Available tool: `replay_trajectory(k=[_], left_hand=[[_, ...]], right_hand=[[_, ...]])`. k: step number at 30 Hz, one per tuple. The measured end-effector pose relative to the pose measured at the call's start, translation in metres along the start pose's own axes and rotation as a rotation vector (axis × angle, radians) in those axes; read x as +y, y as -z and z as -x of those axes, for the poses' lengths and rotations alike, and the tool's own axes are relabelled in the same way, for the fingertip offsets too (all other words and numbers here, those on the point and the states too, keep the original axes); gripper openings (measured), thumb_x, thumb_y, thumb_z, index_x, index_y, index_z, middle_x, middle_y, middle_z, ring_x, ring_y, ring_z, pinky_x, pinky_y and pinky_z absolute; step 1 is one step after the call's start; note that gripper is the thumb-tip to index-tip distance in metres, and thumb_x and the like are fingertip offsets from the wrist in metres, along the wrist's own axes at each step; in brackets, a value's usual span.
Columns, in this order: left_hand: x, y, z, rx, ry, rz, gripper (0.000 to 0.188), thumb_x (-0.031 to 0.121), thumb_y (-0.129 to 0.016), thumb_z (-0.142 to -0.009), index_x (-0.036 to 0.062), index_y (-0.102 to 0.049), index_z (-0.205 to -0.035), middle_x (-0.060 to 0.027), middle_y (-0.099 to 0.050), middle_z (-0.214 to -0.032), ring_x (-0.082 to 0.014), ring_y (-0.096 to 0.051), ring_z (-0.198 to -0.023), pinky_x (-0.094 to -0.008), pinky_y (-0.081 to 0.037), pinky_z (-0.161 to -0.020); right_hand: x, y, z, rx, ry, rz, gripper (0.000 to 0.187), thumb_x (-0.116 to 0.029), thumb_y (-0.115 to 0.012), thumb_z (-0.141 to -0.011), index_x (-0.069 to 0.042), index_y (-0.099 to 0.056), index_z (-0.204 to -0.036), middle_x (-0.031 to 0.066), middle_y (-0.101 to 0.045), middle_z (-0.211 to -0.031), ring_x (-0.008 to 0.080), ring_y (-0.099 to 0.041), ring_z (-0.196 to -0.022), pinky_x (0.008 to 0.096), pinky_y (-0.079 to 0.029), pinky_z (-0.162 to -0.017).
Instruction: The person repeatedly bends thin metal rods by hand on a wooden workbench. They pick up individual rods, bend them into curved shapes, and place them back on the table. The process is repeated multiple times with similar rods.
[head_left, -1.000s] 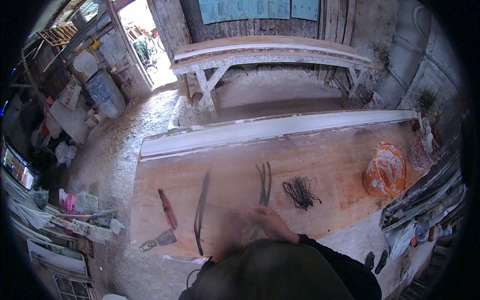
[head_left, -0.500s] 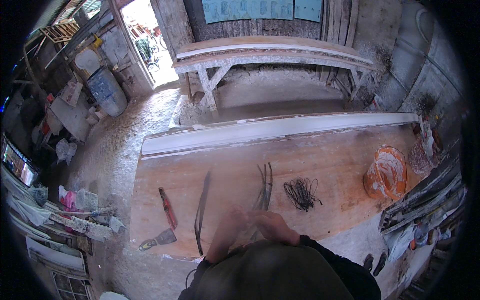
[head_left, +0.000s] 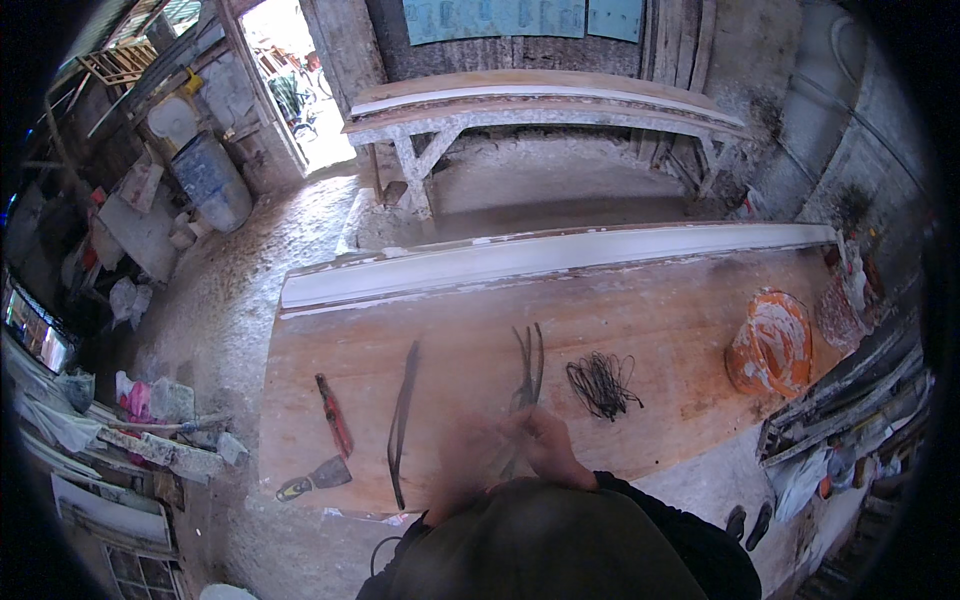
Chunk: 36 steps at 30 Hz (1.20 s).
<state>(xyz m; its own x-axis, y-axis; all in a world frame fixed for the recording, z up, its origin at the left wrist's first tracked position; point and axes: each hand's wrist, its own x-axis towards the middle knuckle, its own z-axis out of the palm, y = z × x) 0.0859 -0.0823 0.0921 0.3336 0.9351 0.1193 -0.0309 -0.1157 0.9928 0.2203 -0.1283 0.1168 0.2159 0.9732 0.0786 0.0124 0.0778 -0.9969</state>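
Observation:
My right hand [head_left: 548,447] is closed on the near end of a few thin dark strips [head_left: 529,362] that lie across the wooden worktable [head_left: 660,320], pointing away from me. Just to its left, my left hand [head_left: 462,452] is blurred by motion, so its grip cannot be made out. Both hands are at the table's near edge, partly hidden by my head and dark clothing. A tangle of thin black wire [head_left: 602,385] lies to the right of the strips, and a single long dark strip [head_left: 402,420] lies to the left.
A red-handled tool [head_left: 333,415] and a putty knife [head_left: 316,477] lie at the table's near left. An orange plaster-smeared bowl [head_left: 770,345] sits at the right end. A long white moulding [head_left: 560,255] runs along the far edge. Behind it stands a bench [head_left: 540,100].
Both hands stay at the near ends of the strips, working with small movements. Nothing else on the table has moved.

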Motion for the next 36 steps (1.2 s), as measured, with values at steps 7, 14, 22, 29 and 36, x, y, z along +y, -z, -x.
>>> replay_trajectory(k=[7,14,22,29,36], left_hand=[[0.017,0.007,-0.009,-0.161,-0.462,-0.449,0.019,-0.006,-0.06,-0.068,0.0059,-0.054,-0.081,-0.0068,-0.059,-0.075,-0.0202,-0.057,-0.071,-0.0298,-0.045,-0.062],[0.016,0.007,-0.004,-0.183,-0.378,-0.316,0.02,-0.006,-0.061,-0.069,0.0034,-0.052,-0.084,-0.0098,-0.058,-0.081,-0.0181,-0.057,-0.075,-0.0267,-0.048,-0.062],[0.006,0.009,0.001,-0.146,-0.335,-0.189,0.024,-0.006,-0.059,-0.074,0.0021,-0.048,-0.094,-0.0108,-0.055,-0.086,-0.0157,-0.057,-0.078,-0.0262,-0.05,-0.064],[0.013,0.003,0.005,-0.1,-0.225,-0.266,0.02,-0.005,-0.058,-0.075,0.0022,-0.049,-0.091,-0.0106,-0.055,-0.085,-0.0159,-0.056,-0.076,-0.0261,-0.049,-0.062],[0.018,0.0,0.004,-0.108,-0.286,-0.179,0.018,-0.004,-0.058,-0.075,0.0021,-0.05,-0.09,-0.0109,-0.053,-0.086,-0.0161,-0.054,-0.077,-0.0258,-0.047,-0.065]], right_hand=[[0.016,0.016,-0.01,-0.251,-0.589,-0.866,0.008,-0.011,-0.057,-0.081,-0.005,-0.053,-0.085,0.0029,-0.057,-0.078,0.0117,-0.054,-0.067,0.0229,-0.043,-0.062],[0.014,0.011,-0.004,-0.237,-0.606,-0.925,0.011,-0.011,-0.058,-0.081,-0.005,-0.054,-0.089,0.0026,-0.057,-0.08,0.0111,-0.053,-0.072,0.0229,-0.043,-0.065],[-0.017,0.007,-0.001,-0.105,-0.239,-0.24,0.015,-0.016,-0.056,-0.083,-0.001,-0.059,-0.085,0.0036,-0.06,-0.08,0.0096,-0.054,-0.076,0.0254,-0.042,-0.073],[-0.011,0.011,-0.004,-0.136,-0.297,-0.191,0.016,-0.016,-0.055,-0.083,0.0,-0.058,-0.087,0.004,-0.059,-0.082,0.0098,-0.054,-0.077,0.0241,-0.042,-0.072],[0.003,0.011,-0.007,-0.215,-0.647,-0.879,0.015,-0.013,-0.053,-0.084,-0.001,-0.053,-0.092,0.0062,-0.057,-0.087,0.0139,-0.056,-0.075,0.0257,-0.046,-0.067]])
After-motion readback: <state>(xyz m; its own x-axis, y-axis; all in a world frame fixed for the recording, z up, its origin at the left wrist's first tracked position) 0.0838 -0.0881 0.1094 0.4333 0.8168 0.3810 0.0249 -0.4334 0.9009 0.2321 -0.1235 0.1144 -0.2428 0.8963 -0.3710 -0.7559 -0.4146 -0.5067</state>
